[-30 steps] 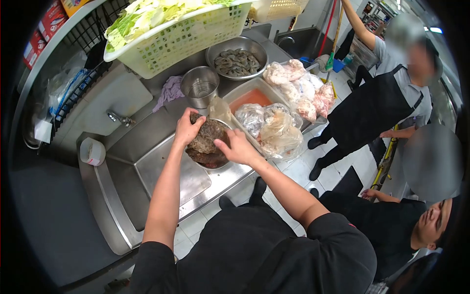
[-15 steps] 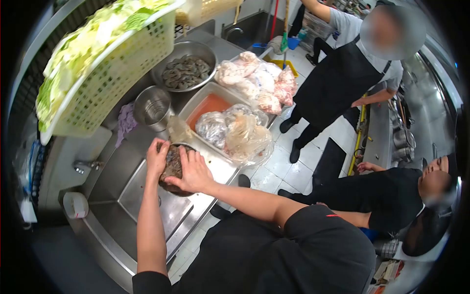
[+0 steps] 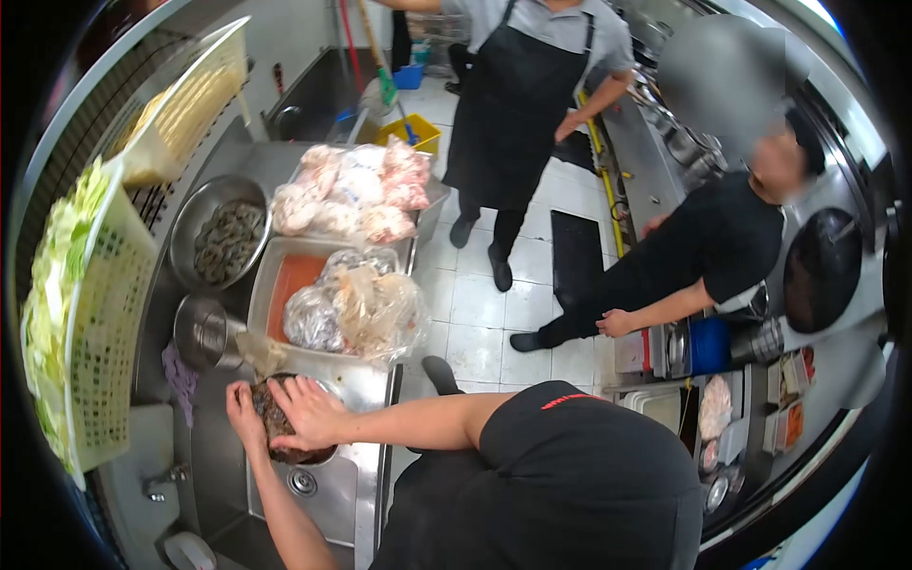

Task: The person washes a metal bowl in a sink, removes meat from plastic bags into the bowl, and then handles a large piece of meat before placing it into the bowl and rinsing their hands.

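Note:
Over the sink [image 3: 323,503] is a dark, mottled brown mass [image 3: 274,408], apparently in a round metal bowl whose rim shows beside it. My left hand [image 3: 246,416] rests against its left side, fingers bent over the top edge. Across its top and right side lies my right hand [image 3: 309,414], with fingers spread. A cloudy plastic bag [image 3: 259,352] lies just above the mass. Beyond it stands a tray [image 3: 263,275] with reddish liquid and several plastic-wrapped bundles. What the palms cover is hidden.
Metal bowl of shrimp-like pieces [image 3: 228,237], steel pot [image 3: 201,332], purple cloth [image 3: 179,380] and cabbage basket [image 3: 104,332] stand left. Bagged pale meat [image 3: 351,190] lies behind the tray. Two people stand right, one in an apron [image 3: 513,104], one in black [image 3: 655,256].
The view has turned right, so the sink and hands appear further left and lower. Both hands stay on the mass. The person in black now has an arm extended lower, towards the aisle.

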The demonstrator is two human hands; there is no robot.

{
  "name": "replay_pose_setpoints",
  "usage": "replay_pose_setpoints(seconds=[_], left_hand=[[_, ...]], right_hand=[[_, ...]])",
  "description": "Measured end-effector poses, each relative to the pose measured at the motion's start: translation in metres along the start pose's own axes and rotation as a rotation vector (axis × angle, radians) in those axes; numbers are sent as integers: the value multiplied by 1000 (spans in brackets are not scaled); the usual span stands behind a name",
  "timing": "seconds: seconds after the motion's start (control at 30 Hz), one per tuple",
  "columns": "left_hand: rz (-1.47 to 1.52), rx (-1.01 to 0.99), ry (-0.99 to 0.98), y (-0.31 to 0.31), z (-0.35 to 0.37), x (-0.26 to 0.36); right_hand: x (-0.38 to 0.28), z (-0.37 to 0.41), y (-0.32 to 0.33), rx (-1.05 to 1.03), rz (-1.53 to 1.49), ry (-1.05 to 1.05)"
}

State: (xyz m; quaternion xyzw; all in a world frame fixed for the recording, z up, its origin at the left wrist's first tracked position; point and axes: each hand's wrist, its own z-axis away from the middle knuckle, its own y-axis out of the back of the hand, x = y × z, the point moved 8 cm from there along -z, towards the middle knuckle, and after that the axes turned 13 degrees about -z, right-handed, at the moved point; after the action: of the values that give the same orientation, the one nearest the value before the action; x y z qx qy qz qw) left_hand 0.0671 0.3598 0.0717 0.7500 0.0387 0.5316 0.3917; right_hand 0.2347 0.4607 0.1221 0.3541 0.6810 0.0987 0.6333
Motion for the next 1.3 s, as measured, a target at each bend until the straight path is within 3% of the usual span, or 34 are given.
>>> replay_pose_setpoints(seconds=[0.2,0.33,0.4,0.53,0.67,0.93,1.1,1.3], left_hand=[[-101,50,-50,4,-3,-15],[-160,123,-113,11,5,-10],[-208,117,-181,13,3,0],[-341,89,-78,10,11,3],[-448,125,1,8,33,29],[-427,177,89,8,34,12],[-387,154,94,6,27,0],[-341,170,91,7,26,-5]], right_hand=[[7,3,2,70,25,18],[20,11,3,-82,3,98],[21,21,10,-18,-124,282],[24,24,5,-1,-120,303],[22,16,6,132,-161,272],[20,6,5,303,-179,251],[28,-5,0,389,-239,74],[47,-13,-4,255,-464,99]])
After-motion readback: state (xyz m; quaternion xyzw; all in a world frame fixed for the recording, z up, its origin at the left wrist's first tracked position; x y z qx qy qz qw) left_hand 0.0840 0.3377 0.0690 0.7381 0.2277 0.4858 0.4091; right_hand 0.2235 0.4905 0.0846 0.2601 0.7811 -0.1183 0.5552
